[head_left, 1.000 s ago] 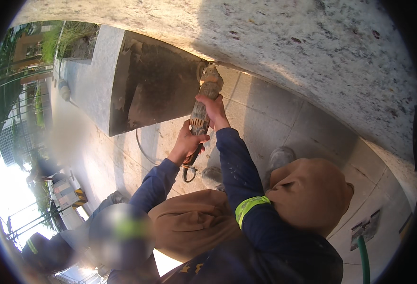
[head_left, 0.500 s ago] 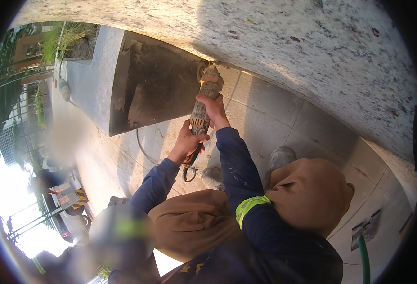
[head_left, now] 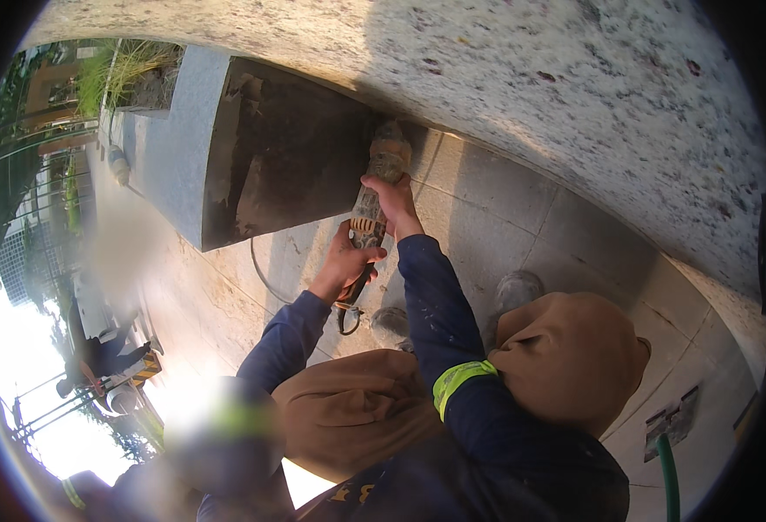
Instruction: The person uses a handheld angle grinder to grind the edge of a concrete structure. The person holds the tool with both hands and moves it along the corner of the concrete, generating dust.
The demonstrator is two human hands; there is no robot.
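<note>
A dusty angle grinder [head_left: 389,158] is held in both my hands, its head pointing away from me at the corner where a dark, patchy panel [head_left: 300,143] meets the underside of a speckled stone slab [head_left: 539,96]. My right hand [head_left: 393,205] wraps round the middle of its body. Nearer to me, my left hand [head_left: 343,264] is closed round the rear handle, from which a cord loops. The grinder's head lies in shade and haze, so its disc and any contact with the panel or slab are hard to make out.
Pale paving tiles [head_left: 487,209] lie below, with my shoes and brown-trousered knees close to the tool. A cable [head_left: 265,277] runs over the floor by the panel. At lower right is a green hose [head_left: 668,474]. Another person [head_left: 104,358] is far left, near a fence.
The grinder's head has gone darker and hazier, and its disc no longer shows clearly. My hands stay nearly in place. The person in the far left background has changed position.
</note>
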